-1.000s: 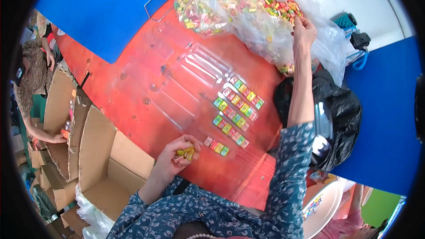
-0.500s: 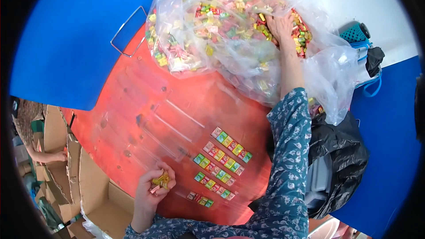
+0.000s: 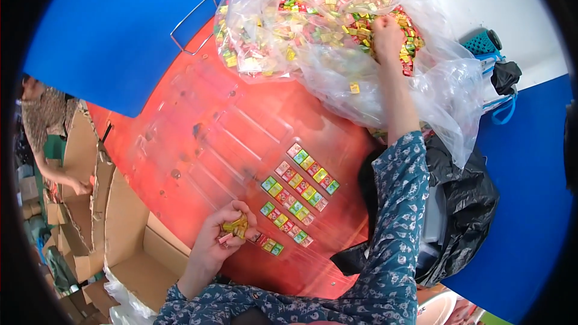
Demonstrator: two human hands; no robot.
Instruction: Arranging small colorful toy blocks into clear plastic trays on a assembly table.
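My left hand (image 3: 220, 238) is closed around several small yellow wrapped sweets (image 3: 236, 226), with a pinkish piece below them. It hovers over the near part of the red table, beside the shortest row of sweets. My right hand (image 3: 388, 39) reaches into the opening of a big clear plastic bag (image 3: 337, 78) full of small red, yellow and green wrapped sweets (image 3: 412, 39). Its fingers look curled; what they grip is hidden. Between my arms, several slanting rows of sweets (image 3: 294, 185) lie in a clear plastic tray with long channels (image 3: 256, 121).
The red table (image 3: 159, 150) stands by blue surfaces (image 3: 120, 36). Cardboard boxes (image 3: 129, 247) are at the left, with another person's arm (image 3: 60, 176) behind. A black plastic bag (image 3: 466, 210) sits right of my right sleeve; a teal perforated cylinder (image 3: 480, 45) lies at the far right.
My right hand has gone from spread over the sweets to curled. My left hand, still holding its sweets, has moved right and up, near the shortest row. The view has shifted slightly.
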